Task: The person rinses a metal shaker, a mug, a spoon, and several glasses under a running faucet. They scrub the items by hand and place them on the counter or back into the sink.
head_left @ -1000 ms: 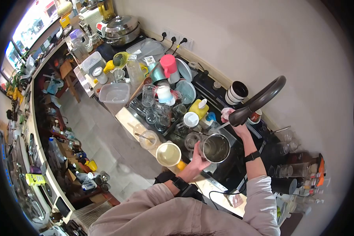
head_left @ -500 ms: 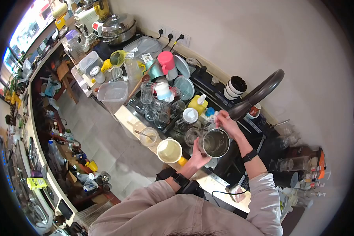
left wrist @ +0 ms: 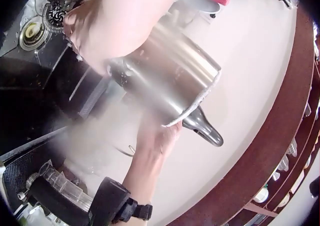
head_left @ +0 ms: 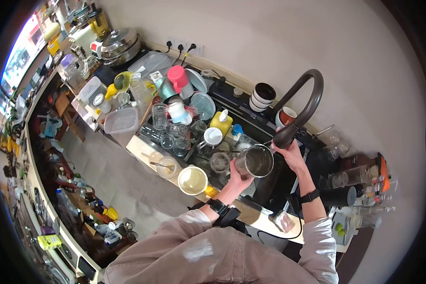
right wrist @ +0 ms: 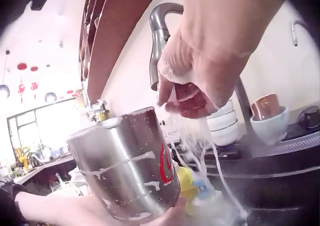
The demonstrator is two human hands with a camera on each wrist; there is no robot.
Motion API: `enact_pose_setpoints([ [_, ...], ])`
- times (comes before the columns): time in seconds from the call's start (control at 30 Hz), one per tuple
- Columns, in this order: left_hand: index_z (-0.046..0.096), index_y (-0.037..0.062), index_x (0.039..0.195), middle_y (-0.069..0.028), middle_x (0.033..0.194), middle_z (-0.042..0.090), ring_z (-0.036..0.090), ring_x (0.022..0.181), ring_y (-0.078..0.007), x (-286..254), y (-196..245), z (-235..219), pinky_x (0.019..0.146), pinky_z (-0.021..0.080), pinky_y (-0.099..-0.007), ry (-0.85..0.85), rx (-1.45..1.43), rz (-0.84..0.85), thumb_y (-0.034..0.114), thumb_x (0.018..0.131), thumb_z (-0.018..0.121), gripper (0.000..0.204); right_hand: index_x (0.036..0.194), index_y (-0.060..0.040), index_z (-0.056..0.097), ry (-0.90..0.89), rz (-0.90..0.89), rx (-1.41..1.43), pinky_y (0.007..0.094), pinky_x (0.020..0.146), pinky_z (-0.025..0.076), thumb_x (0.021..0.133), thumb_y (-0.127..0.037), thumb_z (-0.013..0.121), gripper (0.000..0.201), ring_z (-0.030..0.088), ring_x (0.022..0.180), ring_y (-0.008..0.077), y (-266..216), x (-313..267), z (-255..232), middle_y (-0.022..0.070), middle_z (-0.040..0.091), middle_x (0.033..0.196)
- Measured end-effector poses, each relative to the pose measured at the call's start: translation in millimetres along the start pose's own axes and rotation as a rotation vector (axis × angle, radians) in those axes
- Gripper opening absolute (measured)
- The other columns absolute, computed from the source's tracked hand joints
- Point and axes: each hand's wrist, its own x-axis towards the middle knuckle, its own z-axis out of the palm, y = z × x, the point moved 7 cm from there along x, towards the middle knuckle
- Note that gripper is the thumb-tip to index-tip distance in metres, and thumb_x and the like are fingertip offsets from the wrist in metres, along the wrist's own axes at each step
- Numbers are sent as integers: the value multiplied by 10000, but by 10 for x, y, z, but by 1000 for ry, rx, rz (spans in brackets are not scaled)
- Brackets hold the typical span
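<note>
Steel cup (head_left: 259, 162) in a left-hand grip by the tap (head_left: 315, 94)

From where I stand, the left hand (head_left: 240, 176) clasps the cup's side. Just to its right, the right hand (head_left: 291, 155) is at the tap's spout, fingers (right wrist: 186, 109) bent, with water (right wrist: 187, 133) streaming below; whether it pinches anything, I can't tell. Left of the left hand sits a cream jug (head_left: 192, 180); farther beyond it, a yellow pump bottle (head_left: 221, 123). Past the right hand stand stacked bowls (head_left: 260, 100).

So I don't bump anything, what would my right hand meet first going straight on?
Probably the dark faucet head, which partly overlaps your right hand in the head view; depth is unclear, so it might pass beneath.
</note>
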Motion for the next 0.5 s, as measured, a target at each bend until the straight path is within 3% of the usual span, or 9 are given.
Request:
enact_pose_setpoints([
  [0.13,547,119,1220,-64,1222,554,543,1111,-226,272,-158,-52,925,472,-417,104,60,-1,578,832,568,602,1159,-43,528,56,65,-7,277,822,496,871,-31,664,319,609,862,117,75,-231,-306,28,627,961],
  [0.17,546,124,1225,-59,1235,551,535,1116,-213,342,-191,-22,953,438,-415,25,66,38,598,833,558,616,1149,-38,532,53,84,2,275,805,501,880,-37,653,295,612,855,117,114,-279,-354,33,631,958],
  [0.27,550,124,1224,-66,1243,552,530,1122,-223,271,-288,31,978,418,-425,72,194,41,612,834,552,625,1075,-26,585,41,107,-31,267,728,521,909,-61,617,174,620,784,118,223,-408,-387,44,652,903],
  [0.33,556,131,1221,-71,1248,552,528,1131,-227,195,-331,78,990,404,-433,138,266,47,623,841,541,622,1067,31,590,-4,37,-364,267,729,505,933,-115,592,198,618,773,128,153,-501,-257,65,657,896],
  [0.37,559,134,1220,-74,1251,552,527,1136,-230,167,-344,102,996,397,-438,171,300,51,628,844,535,621,1029,68,589,-49,16,-770,272,702,483,963,-189,552,268,590,725,142,38,-546,-164,83,661,864],
  [0.4,560,135,1220,-76,1247,556,525,1139,-229,188,-356,135,1000,392,-440,156,303,50,631,848,528,621,1062,79,573,-131,72,-816,290,679,466,984,-263,508,357,552,716,138,81,-553,-70,94,655,872],
  [0.47,562,138,1220,-81,1240,562,523,1146,-227,238,-372,196,1006,382,-445,124,308,48,638,857,515,620,1081,60,589,-4,24,-566,308,694,471,990,-304,484,389,542,742,130,396,-514,-90,90,654,877],
  [0.5,566,156,1212,-49,1218,575,524,1120,-221,234,-341,264,948,398,-419,93,332,52,626,881,484,581,1084,53,598,5,143,-426,318,726,475,978,-284,513,364,533,769,113,274,-518,19,84,650,883],
])
